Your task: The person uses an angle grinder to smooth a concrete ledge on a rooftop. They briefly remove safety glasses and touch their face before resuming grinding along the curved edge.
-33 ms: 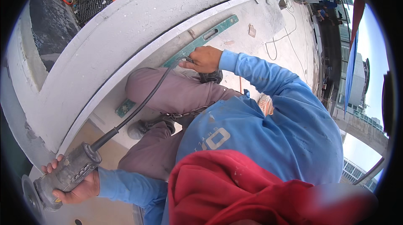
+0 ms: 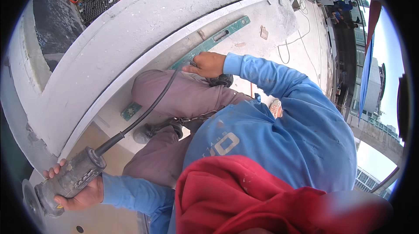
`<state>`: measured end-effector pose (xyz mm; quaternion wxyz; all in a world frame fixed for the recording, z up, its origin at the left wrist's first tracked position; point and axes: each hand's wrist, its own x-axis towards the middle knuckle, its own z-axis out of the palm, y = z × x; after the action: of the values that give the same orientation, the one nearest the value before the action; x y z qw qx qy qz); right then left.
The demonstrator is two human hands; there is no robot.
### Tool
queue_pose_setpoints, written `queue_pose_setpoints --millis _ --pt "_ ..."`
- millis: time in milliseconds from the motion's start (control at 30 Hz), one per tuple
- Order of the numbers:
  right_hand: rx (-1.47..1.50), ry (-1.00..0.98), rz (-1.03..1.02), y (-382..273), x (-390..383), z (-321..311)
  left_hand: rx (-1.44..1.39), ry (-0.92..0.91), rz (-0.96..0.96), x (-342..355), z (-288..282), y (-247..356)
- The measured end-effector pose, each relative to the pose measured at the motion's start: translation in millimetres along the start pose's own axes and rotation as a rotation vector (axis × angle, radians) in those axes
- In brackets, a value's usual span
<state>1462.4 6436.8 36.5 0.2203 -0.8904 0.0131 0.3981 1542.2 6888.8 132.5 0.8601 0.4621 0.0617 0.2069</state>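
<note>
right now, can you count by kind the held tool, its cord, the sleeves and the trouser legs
Angle grinder in left grip: 1
Power cord in right grip: 1
Blue sleeves: 2
Mauve trouser legs: 2
Total: 6

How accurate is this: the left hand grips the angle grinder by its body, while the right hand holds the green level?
One part is wrong: the head view shows the right hand holding the dark cable, not the green level, which lies beyond that hand. The left hand does grip the angle grinder by its body.
</note>
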Motion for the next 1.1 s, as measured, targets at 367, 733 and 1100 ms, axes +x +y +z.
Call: queue_pose_setpoints --millis 367,733,1100 --pt "-0.152 0.292 -0.021 52 41 10 0.204 0.144 0.121 -29 23 -7" --pt "0.261 0.32 1.321 340 -136 167 0.219 0.164 0.091 -27 28 -14" --pt "0.403 2.288 1.552 453 -375 -63 -0.128 -0.181 -0.065 -8 7 -19"
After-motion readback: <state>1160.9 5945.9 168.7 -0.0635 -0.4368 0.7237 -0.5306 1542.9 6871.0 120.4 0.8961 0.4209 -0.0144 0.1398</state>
